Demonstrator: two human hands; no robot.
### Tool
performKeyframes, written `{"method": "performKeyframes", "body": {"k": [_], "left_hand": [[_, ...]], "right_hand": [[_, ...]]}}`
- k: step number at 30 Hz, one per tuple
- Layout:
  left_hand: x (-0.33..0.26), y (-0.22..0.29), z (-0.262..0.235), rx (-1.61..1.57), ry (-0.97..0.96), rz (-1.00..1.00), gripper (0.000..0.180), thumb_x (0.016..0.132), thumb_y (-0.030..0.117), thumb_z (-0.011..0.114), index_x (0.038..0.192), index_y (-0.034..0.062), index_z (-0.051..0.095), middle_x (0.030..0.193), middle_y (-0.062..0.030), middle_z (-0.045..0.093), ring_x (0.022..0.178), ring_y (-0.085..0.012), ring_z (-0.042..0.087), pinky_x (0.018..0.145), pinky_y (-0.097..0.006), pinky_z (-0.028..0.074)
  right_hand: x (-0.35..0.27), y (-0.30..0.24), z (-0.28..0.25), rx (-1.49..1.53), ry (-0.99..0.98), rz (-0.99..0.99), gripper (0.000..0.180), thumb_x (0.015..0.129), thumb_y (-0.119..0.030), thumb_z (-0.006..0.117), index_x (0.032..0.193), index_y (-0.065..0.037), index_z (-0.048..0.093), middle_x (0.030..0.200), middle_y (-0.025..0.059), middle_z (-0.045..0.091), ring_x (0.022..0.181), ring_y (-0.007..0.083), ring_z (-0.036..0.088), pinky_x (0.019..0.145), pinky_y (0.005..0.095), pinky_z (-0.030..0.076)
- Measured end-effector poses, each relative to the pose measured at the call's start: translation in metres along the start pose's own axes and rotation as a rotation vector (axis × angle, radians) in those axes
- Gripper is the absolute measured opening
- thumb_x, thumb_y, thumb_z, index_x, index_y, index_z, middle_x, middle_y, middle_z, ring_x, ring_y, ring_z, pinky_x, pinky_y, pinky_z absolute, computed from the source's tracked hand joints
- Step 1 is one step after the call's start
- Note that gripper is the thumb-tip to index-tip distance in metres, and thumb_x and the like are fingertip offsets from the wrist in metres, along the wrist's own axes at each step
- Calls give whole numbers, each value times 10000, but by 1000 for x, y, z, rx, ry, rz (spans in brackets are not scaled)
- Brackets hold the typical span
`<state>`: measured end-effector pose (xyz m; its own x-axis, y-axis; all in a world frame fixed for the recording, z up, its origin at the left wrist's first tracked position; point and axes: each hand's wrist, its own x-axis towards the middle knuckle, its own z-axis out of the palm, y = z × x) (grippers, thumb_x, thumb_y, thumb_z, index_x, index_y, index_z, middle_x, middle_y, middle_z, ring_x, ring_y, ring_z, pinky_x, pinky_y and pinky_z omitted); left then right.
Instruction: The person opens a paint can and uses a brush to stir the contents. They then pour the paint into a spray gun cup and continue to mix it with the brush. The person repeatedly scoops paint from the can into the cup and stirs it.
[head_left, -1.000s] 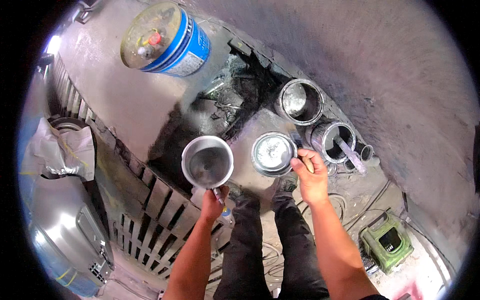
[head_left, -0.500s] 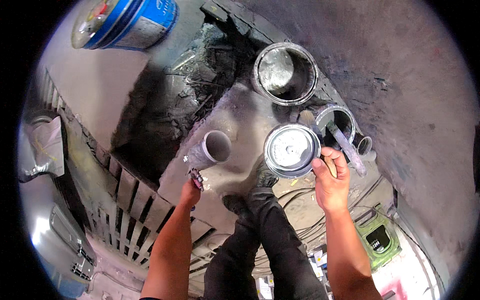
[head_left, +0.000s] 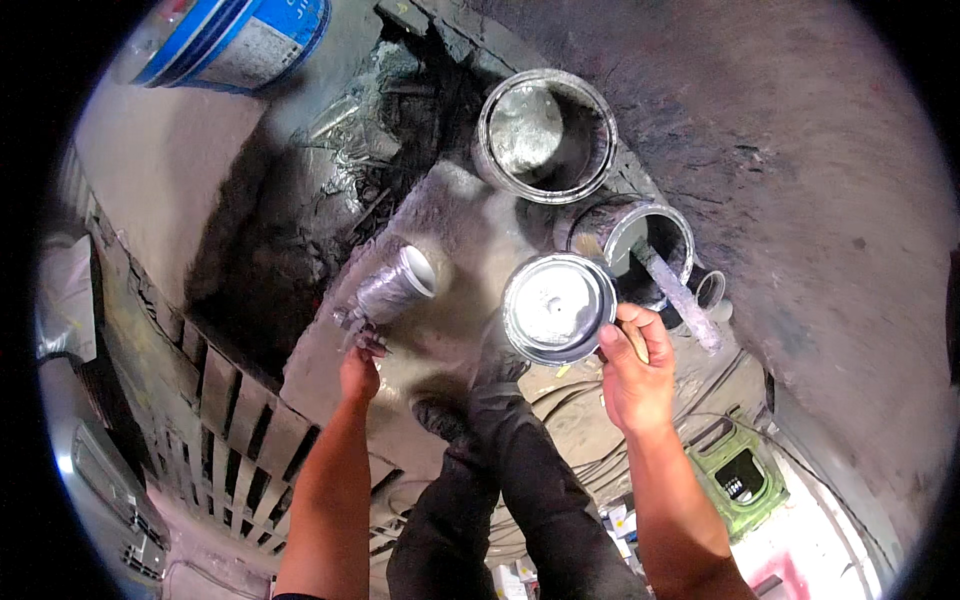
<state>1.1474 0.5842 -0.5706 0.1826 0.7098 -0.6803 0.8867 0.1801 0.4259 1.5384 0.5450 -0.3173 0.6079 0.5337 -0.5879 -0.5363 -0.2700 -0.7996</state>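
Observation:
My left hand [head_left: 360, 376] is closed around the lower end of a spray gun [head_left: 365, 338], mostly hidden by its paint-smeared cup [head_left: 388, 288]. The cup is lidless, silvery outside and pale inside, with its mouth tipped to the right. My right hand [head_left: 640, 372] pinches the rim of a round metal paint tin [head_left: 557, 307] showing bright silver inside. A brush with a wooden handle [head_left: 633, 338] is in the same grip. Its pale bristles [head_left: 588, 244] show past the tin's far side. The two hands are well apart, above the floor.
A large open pail [head_left: 545, 135] stands ahead, by the wall. Nearer is a smaller bucket [head_left: 688, 238] with a paint-coated stick [head_left: 680, 292] across its rim. A blue-and-white bucket [head_left: 235, 45] is far left. Slatted wood [head_left: 235, 400], hoses and a green container [head_left: 742, 475] lie nearer me.
The cup in my left hand has tipped further, its mouth now turned more to the right. My right hand keeps hold of the tin and brush. The whole view has shifted slightly.

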Motion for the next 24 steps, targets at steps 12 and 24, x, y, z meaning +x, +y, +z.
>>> {"method": "performKeyframes", "body": {"k": [12, 24], "left_hand": [[-110, 81, -90, -68, -339, -181, 488, 884, 310, 630, 1256, 9, 534, 1170, -204, 619, 1054, -318, 610, 912, -382, 460], [-383, 408, -298, -857, -961, 909, 309, 934, 169, 579, 1220, 50, 568, 1212, -151, 577, 1142, -294, 545, 980, -396, 422]], "right_hand": [[-24, -53, 5, 63, -32, -54, 237, 859, 9, 647, 1075, -38, 562, 961, 21, 621, 825, 94, 565, 742, 261, 479], [-137, -164, 17, 122, -84, -10, 189, 861, -45, 654, 1032, -74, 579, 958, 22, 636, 838, 130, 609, 742, 301, 507]]}}
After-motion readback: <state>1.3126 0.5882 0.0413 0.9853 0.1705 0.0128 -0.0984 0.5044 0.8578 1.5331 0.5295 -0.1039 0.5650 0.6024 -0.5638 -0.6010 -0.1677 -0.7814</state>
